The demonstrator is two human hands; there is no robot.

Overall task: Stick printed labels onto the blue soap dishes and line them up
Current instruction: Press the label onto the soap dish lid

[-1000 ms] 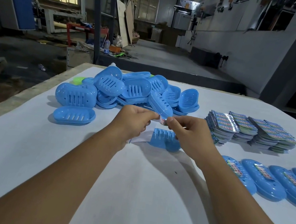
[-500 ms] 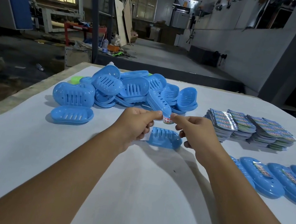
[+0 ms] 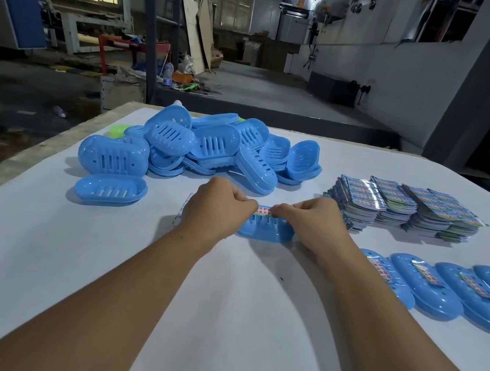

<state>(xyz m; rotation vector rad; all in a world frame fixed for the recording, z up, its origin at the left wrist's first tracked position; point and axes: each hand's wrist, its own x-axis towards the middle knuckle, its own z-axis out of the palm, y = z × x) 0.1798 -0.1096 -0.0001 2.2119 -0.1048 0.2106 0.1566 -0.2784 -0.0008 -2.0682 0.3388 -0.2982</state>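
Observation:
A blue soap dish [image 3: 265, 230] lies on the white table [image 3: 217, 309] between my hands. My left hand [image 3: 217, 210] and my right hand [image 3: 312, 220] each pinch an end of a printed label [image 3: 264, 211] stretched over the dish's far rim. A white strip of backing paper [image 3: 182, 210] peeks out left of my left hand. Behind lies a heap of unlabelled blue dishes [image 3: 211, 148]. A row of labelled dishes [image 3: 445, 287] runs along the right.
Stacks of printed labels [image 3: 404, 207] sit at the right rear. One loose dish [image 3: 110, 189] lies at the left, near the table's wooden left edge [image 3: 16, 162]. A green piece [image 3: 119, 130] shows behind the heap.
Both hands have lowered the label from above the dish down onto its far rim and moved slightly apart. The label is now spread out between the fingertips.

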